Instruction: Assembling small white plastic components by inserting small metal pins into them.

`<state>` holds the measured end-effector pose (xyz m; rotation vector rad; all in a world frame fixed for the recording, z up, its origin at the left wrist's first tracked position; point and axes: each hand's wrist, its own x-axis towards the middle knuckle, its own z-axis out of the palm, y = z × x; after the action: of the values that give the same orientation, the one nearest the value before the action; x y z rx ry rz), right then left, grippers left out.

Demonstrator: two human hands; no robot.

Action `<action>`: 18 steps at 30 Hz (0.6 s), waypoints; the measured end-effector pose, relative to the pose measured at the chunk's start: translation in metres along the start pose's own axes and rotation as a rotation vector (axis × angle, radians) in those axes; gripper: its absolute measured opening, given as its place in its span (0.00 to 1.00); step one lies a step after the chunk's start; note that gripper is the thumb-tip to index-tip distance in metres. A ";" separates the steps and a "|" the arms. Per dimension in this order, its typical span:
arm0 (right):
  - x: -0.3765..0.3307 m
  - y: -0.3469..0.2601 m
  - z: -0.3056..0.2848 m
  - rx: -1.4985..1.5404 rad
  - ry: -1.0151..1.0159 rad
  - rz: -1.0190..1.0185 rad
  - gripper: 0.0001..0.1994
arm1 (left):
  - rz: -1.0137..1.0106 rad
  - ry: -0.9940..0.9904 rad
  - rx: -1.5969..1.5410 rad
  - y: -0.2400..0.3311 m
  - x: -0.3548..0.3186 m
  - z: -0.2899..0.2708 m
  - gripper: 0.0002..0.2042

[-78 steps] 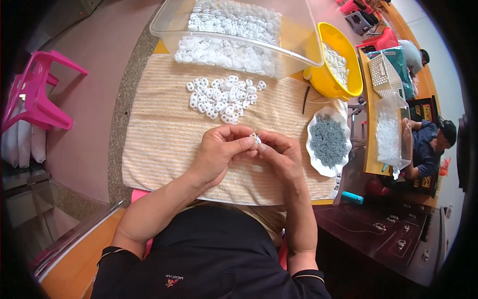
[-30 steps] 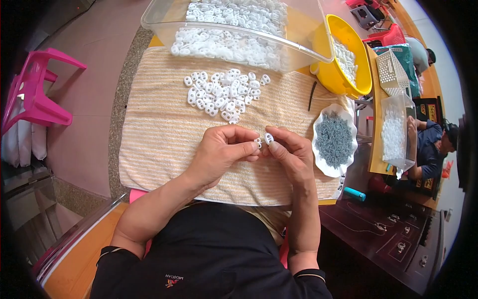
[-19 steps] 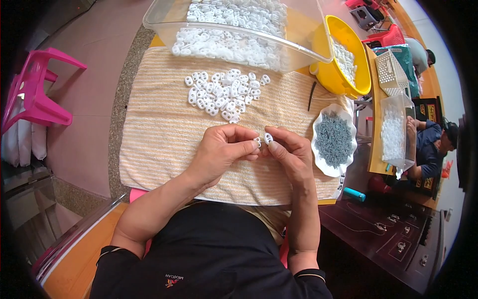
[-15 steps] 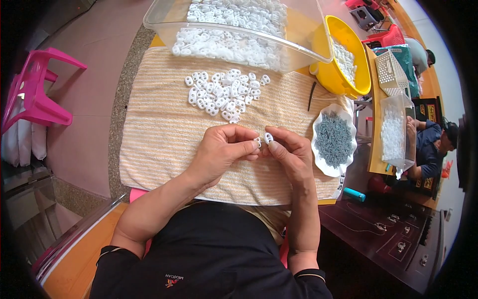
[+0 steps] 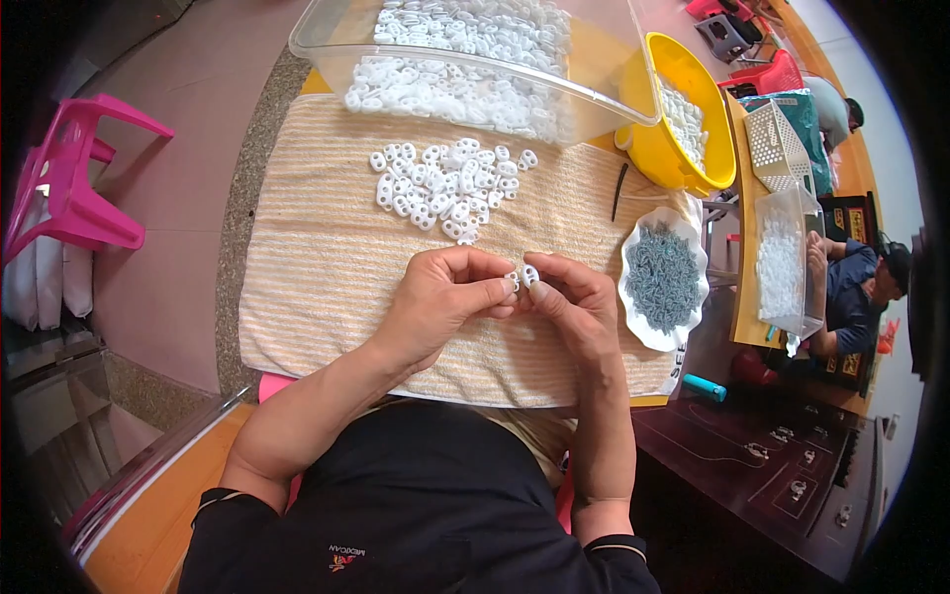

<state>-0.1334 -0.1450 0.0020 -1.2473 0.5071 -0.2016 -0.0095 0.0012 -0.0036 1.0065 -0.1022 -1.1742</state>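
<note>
My left hand (image 5: 443, 295) and my right hand (image 5: 574, 295) meet fingertip to fingertip over a striped beige towel (image 5: 317, 267). Between them they pinch a small white plastic piece (image 5: 524, 276); whether it is one part or two pressed together I cannot tell. A loose heap of similar white pieces (image 5: 443, 188) lies on the towel just beyond my hands. To the right of my right hand stands a white scalloped dish (image 5: 638, 327) holding several small grey metal parts (image 5: 661, 277).
A clear plastic bin (image 5: 594, 89) full of white pieces sits at the far edge, a yellow bowl (image 5: 683, 148) beside it. A pink plastic chair (image 5: 69, 188) stands at left. At right, another person (image 5: 851, 287) bends over a clear box (image 5: 787, 262).
My hands have stayed joined over the towel, with only small finger movements on the white piece. The view has shifted slightly; the heap and dish have not moved.
</note>
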 end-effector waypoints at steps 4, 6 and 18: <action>-0.001 -0.001 0.001 -0.017 -0.011 -0.005 0.15 | -0.010 0.000 -0.001 0.000 0.001 0.001 0.08; -0.001 -0.001 0.002 -0.006 -0.017 0.000 0.15 | -0.001 -0.001 0.000 -0.002 0.001 0.000 0.08; -0.001 -0.002 0.003 0.010 -0.036 0.006 0.15 | 0.011 -0.025 -0.015 0.000 -0.001 0.003 0.08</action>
<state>-0.1322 -0.1425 0.0052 -1.2373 0.4780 -0.1760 -0.0116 0.0004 -0.0021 0.9767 -0.1182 -1.1762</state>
